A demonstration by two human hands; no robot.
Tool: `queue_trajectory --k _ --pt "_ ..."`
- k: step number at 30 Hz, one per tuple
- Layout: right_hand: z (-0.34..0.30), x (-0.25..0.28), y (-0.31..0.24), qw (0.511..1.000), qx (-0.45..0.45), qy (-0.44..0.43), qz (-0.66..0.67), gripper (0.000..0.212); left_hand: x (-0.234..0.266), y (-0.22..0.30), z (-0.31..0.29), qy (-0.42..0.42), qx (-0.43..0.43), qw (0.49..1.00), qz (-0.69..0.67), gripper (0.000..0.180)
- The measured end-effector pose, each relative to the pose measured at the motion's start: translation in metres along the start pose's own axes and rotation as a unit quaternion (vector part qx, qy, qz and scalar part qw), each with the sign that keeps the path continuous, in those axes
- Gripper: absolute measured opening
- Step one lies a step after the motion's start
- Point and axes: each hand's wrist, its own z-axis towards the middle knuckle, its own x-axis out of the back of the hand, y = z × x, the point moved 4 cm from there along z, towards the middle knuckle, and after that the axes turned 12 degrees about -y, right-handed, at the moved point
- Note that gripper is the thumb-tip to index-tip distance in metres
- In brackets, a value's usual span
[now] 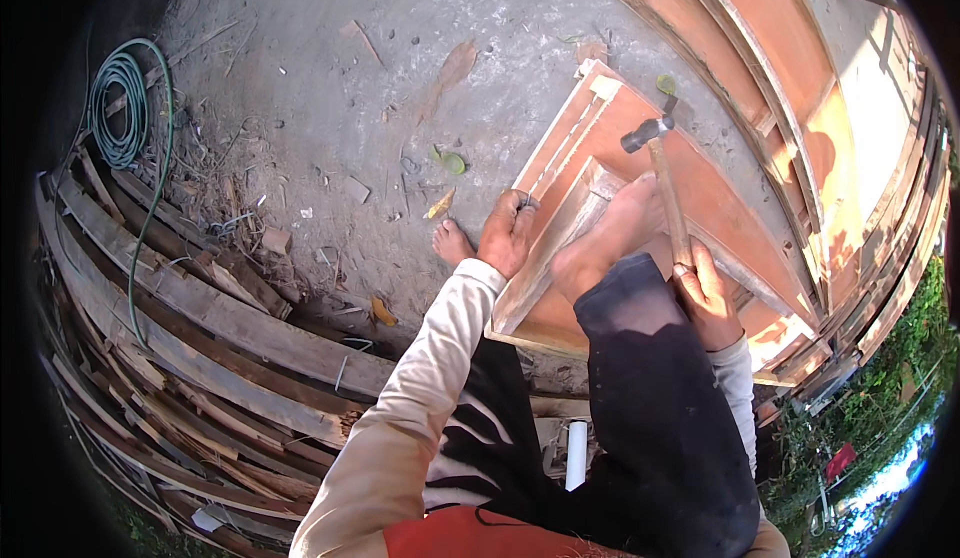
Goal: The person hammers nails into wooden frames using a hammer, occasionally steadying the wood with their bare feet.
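My right hand (pixel 708 298) is wrapped around the wooden handle of a hammer (pixel 671 198). Its dark metal head points away from me, over an orange-brown plywood panel (pixel 640 113) framed with wooden strips. At the panel's left edge my left hand (pixel 507 235) is closed in a pinch; a small thin thing seems to show at the fingertips, too small to name. My bare right foot (pixel 612 238) rests on the panel, beside a thick wooden batten (pixel 550 248). The other foot (pixel 453 242) is on the ground, left of my left hand.
Another framed plywood panel (pixel 735 68) lies at the far right. Stacked timber planks (pixel 215 303) fill the left and lower left, with a coiled green hose (pixel 120 108) beyond them. Wood scraps and leaves litter the concrete floor (pixel 330 78). A white pipe (pixel 576 455) stands below my legs.
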Motion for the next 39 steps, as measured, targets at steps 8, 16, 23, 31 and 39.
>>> queue_trajectory --k 8,16,23,31,39 --pt "0.006 -0.002 0.031 0.963 0.036 -0.008 0.268 0.057 -0.019 0.102 0.107 -0.039 0.026 0.948 -0.315 0.016" --pt "0.021 0.022 0.004 0.951 0.072 0.039 0.297 0.051 -0.028 0.087 0.141 -0.057 0.058 0.976 -0.203 0.013" --pt "0.028 0.035 0.010 0.965 0.059 0.037 0.253 0.053 -0.016 0.086 0.142 -0.134 0.069 0.988 -0.036 0.008" --pt "0.031 0.038 0.007 0.970 0.020 -0.016 0.242 0.053 -0.008 0.107 0.131 -0.156 -0.050 0.868 0.470 0.016" --pt "0.025 0.082 -0.016 0.948 0.175 0.033 0.264 0.043 -0.016 0.100 0.154 -0.191 0.071 0.978 -0.039 0.016"
